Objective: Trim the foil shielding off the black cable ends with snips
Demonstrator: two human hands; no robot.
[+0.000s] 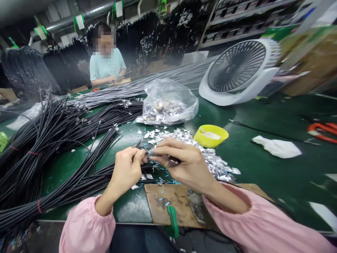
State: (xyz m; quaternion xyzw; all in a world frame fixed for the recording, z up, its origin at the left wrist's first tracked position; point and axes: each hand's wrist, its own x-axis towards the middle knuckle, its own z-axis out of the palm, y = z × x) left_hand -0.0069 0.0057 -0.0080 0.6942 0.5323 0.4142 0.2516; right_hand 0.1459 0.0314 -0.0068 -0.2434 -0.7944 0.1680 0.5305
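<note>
Thumb and fingers of my left hand (129, 168) are pinched round the end of a dark cable, near the middle of the view. Close against its fingertips, my right hand (184, 161) is closed on a small dark tool (173, 161), mostly hidden by the fingers. The two hands nearly touch at the cable end. Just beyond them lies a pile of silvery foil scraps (217, 163), with small blue bits scattered below. Bundles of black cables (89, 175) spread to the left of my left hand, some tied with red bands.
A clear bag of scraps (168, 105), a yellow bowl (211, 136) and a white fan (237, 70) stand beyond. Orange-handled scissors (322, 131) and a white cloth (276, 146) lie right. A wooden board (168, 203) is at the near edge. A person (107, 66) sits across.
</note>
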